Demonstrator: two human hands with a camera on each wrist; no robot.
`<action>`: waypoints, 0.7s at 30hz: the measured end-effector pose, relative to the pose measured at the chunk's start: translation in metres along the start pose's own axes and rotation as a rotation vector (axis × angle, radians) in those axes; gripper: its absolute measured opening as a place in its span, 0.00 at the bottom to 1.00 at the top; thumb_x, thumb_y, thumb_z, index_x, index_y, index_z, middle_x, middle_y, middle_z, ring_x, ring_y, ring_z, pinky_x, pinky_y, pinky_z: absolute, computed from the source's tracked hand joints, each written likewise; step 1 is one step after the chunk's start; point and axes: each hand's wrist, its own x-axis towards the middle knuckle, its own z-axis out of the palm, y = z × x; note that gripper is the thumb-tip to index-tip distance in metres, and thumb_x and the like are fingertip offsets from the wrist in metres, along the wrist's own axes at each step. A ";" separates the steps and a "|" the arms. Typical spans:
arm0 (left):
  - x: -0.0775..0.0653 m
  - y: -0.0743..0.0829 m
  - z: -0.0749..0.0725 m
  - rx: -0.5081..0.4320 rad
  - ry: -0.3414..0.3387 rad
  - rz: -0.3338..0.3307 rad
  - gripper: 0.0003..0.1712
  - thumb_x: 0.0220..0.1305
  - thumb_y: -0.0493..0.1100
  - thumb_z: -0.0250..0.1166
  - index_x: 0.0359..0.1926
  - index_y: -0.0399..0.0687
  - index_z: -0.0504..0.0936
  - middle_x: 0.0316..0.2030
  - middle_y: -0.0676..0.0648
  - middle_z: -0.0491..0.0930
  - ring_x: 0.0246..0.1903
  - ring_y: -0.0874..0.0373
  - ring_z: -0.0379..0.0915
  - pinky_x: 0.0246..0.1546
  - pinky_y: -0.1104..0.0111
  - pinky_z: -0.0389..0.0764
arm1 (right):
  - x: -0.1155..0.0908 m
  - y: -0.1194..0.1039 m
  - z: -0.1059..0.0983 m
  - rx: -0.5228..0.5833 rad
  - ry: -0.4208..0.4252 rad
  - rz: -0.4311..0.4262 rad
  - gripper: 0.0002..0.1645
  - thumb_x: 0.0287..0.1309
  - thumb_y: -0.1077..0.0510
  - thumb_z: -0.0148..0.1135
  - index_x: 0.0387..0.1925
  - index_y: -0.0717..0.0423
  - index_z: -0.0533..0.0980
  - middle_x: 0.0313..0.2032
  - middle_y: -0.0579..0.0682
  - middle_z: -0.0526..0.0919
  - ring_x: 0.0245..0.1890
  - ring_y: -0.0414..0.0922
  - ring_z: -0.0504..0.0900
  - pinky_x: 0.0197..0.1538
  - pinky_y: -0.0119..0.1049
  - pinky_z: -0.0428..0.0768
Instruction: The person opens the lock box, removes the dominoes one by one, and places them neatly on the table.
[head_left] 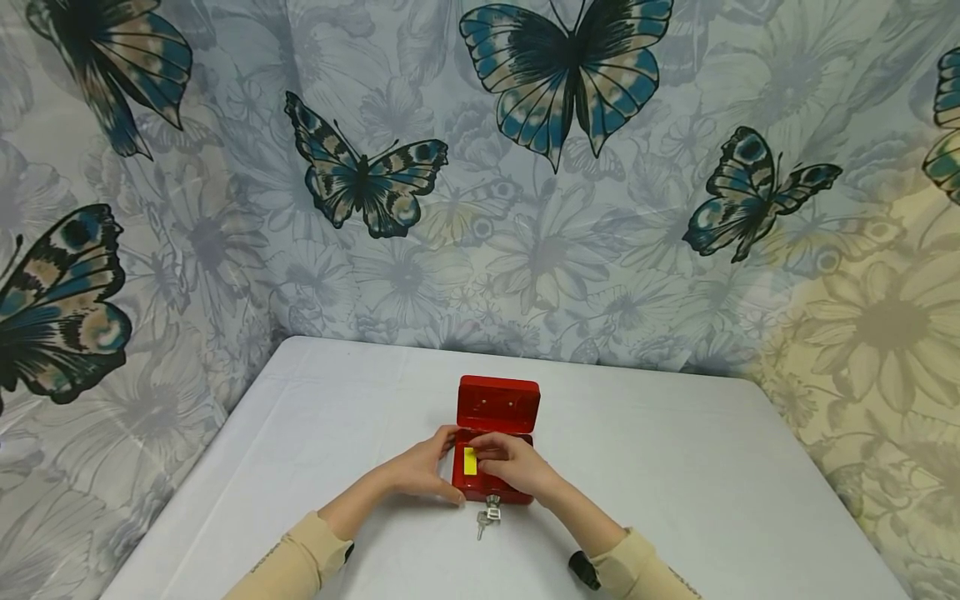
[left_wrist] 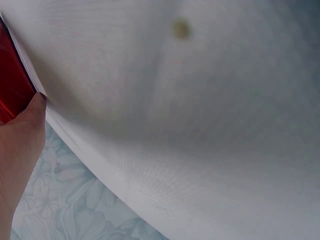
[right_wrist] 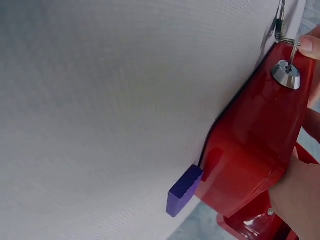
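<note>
**One red box (head_left: 474, 490), lid up, middle of a white-covered table (head_left: 675, 450)**

Far left: patterned cloth with blue-and-black butterflies (head_left: 366, 179), running on behind the table. Left sleeve (head_left: 288, 562), cream, reaches in from the near edge.

Left hand (head_left: 423, 469): holds the box by its left side, thumb at the front corner, other fingers toward the back. Left wrist view catches only part of the hand against red metal.

Yellow block (head_left: 470, 461): in the box, toward its left, right up against the right hand's fingertips. Raised lid (head_left: 498, 405) leans back behind it.

Silver lock (head_left: 492, 501) on the front wall, key inserted; ring and more keys (head_left: 482, 523) hang below it.

Right hand (head_left: 517, 468): reaches over the right rim, fingers bent and close together inside the box. Cannot tell whether they pinch the yellow block or only touch it.

Purple block (right_wrist: 184, 192): right wrist view, on the table just beside the box's right side; contact unclear.

Far right: right sleeve (head_left: 645, 571), also cream, small black object (head_left: 583, 570) at its cuff.
</note>
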 end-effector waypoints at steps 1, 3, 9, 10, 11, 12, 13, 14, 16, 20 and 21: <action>0.000 0.000 0.000 -0.001 0.001 -0.002 0.59 0.45 0.47 0.79 0.71 0.41 0.52 0.68 0.40 0.61 0.68 0.44 0.59 0.66 0.52 0.64 | 0.000 0.000 0.000 -0.001 0.002 0.002 0.20 0.62 0.62 0.61 0.56 0.60 0.76 0.53 0.59 0.81 0.52 0.55 0.80 0.56 0.53 0.78; 0.000 0.000 0.000 -0.002 0.002 -0.002 0.59 0.45 0.47 0.79 0.71 0.41 0.52 0.68 0.40 0.61 0.68 0.44 0.59 0.66 0.53 0.64 | 0.000 0.000 -0.001 -0.004 0.004 0.005 0.22 0.63 0.62 0.60 0.58 0.61 0.75 0.54 0.60 0.80 0.53 0.56 0.80 0.57 0.53 0.77; -0.001 0.001 0.001 -0.011 0.002 -0.005 0.58 0.45 0.46 0.79 0.71 0.41 0.52 0.69 0.40 0.61 0.68 0.43 0.58 0.66 0.51 0.64 | 0.001 -0.001 -0.001 -0.013 -0.007 0.010 0.25 0.63 0.61 0.59 0.61 0.63 0.72 0.55 0.61 0.79 0.54 0.56 0.79 0.58 0.55 0.75; -0.001 0.001 0.001 -0.014 0.001 -0.005 0.58 0.45 0.46 0.79 0.71 0.41 0.52 0.69 0.40 0.61 0.68 0.43 0.58 0.66 0.51 0.64 | 0.001 -0.001 -0.001 -0.018 -0.008 0.011 0.25 0.63 0.61 0.59 0.61 0.63 0.72 0.55 0.61 0.79 0.54 0.56 0.79 0.59 0.55 0.75; -0.001 0.001 0.001 -0.015 0.000 -0.004 0.58 0.45 0.46 0.79 0.71 0.41 0.52 0.69 0.40 0.61 0.68 0.44 0.58 0.66 0.51 0.64 | 0.001 -0.001 -0.001 -0.025 -0.010 0.012 0.25 0.63 0.61 0.59 0.61 0.63 0.72 0.55 0.61 0.79 0.54 0.56 0.79 0.59 0.56 0.74; -0.002 0.001 0.001 -0.016 -0.001 -0.003 0.58 0.45 0.46 0.79 0.71 0.41 0.52 0.69 0.40 0.61 0.68 0.44 0.58 0.66 0.51 0.64 | 0.002 -0.002 -0.001 -0.032 -0.011 0.012 0.25 0.63 0.60 0.60 0.61 0.62 0.72 0.55 0.61 0.79 0.54 0.56 0.79 0.59 0.56 0.74; -0.002 0.001 0.001 -0.017 -0.002 0.000 0.58 0.45 0.46 0.78 0.71 0.41 0.52 0.69 0.40 0.61 0.68 0.44 0.58 0.66 0.51 0.64 | 0.002 -0.002 -0.001 -0.037 -0.012 0.012 0.25 0.63 0.60 0.60 0.61 0.62 0.72 0.55 0.61 0.79 0.54 0.56 0.79 0.59 0.57 0.74; -0.001 0.001 0.001 -0.018 -0.002 0.001 0.58 0.45 0.46 0.78 0.71 0.41 0.52 0.69 0.40 0.61 0.68 0.44 0.58 0.66 0.52 0.64 | 0.002 -0.002 0.000 -0.041 -0.015 0.011 0.25 0.63 0.61 0.60 0.61 0.62 0.73 0.55 0.61 0.79 0.54 0.56 0.79 0.59 0.57 0.74; -0.001 0.001 0.001 -0.015 -0.003 0.005 0.58 0.45 0.46 0.78 0.71 0.41 0.52 0.69 0.40 0.61 0.68 0.44 0.58 0.66 0.52 0.64 | 0.002 -0.003 0.000 -0.046 -0.021 0.014 0.25 0.63 0.60 0.60 0.61 0.62 0.73 0.55 0.60 0.79 0.54 0.56 0.80 0.59 0.57 0.74; -0.001 0.000 0.000 -0.009 0.000 0.010 0.59 0.45 0.46 0.79 0.71 0.40 0.52 0.69 0.39 0.61 0.68 0.43 0.58 0.67 0.52 0.63 | 0.002 -0.004 0.001 -0.051 -0.035 0.005 0.24 0.62 0.61 0.60 0.60 0.62 0.74 0.54 0.60 0.79 0.52 0.56 0.80 0.57 0.55 0.76; -0.001 0.000 0.000 -0.007 0.000 0.010 0.59 0.45 0.47 0.79 0.71 0.40 0.52 0.69 0.39 0.61 0.68 0.43 0.58 0.67 0.52 0.63 | 0.002 -0.004 0.002 -0.052 -0.037 0.004 0.24 0.62 0.61 0.61 0.60 0.62 0.74 0.54 0.60 0.80 0.52 0.55 0.80 0.57 0.55 0.77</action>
